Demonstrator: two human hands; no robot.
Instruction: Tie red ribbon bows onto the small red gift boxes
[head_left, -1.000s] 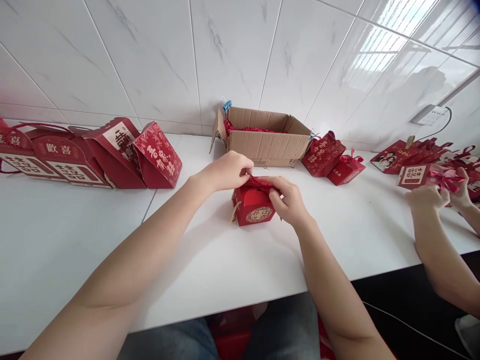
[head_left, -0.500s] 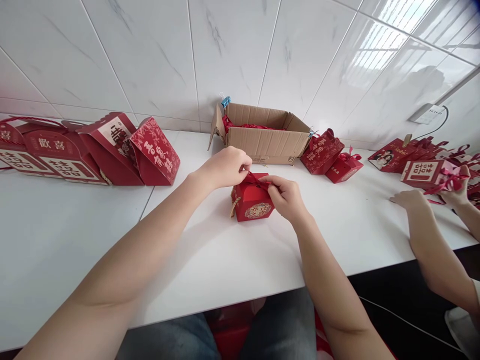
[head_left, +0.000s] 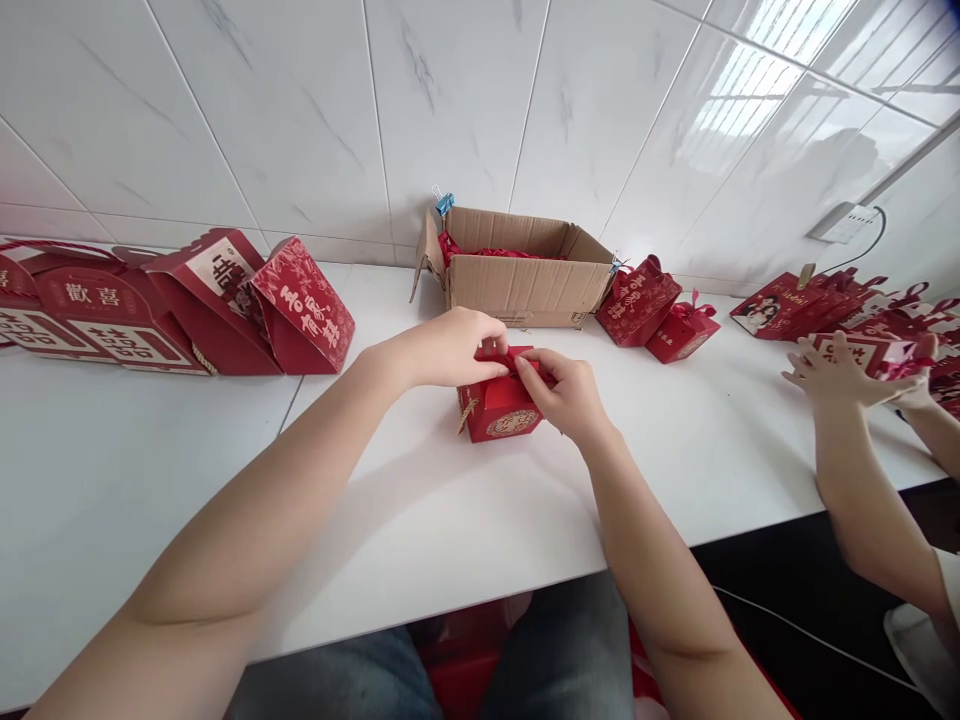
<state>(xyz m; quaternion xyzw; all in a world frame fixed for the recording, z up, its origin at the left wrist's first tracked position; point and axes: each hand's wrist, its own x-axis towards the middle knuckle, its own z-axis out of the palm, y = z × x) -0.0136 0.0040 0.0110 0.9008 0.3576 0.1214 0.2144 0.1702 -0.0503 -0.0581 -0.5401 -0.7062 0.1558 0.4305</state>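
A small red gift box with a round gold emblem on its front stands on the white table, a twisted rope handle hanging at its left side. Across its top runs a red ribbon, partly covered by my fingers. My left hand is bent over the box's top left with its fingertips closed on the ribbon. From the right, my right hand pinches the ribbon between thumb and forefinger.
Behind the box stands an open cardboard box with red material inside. Red gift boxes line the left, and two more stand right of the carton. At far right a co-worker's hands handle another red box.
My left hand has come down closer to the box top, its fingers nearer my right hand. The co-worker's near hand has risen from the table and spread in front of their box.
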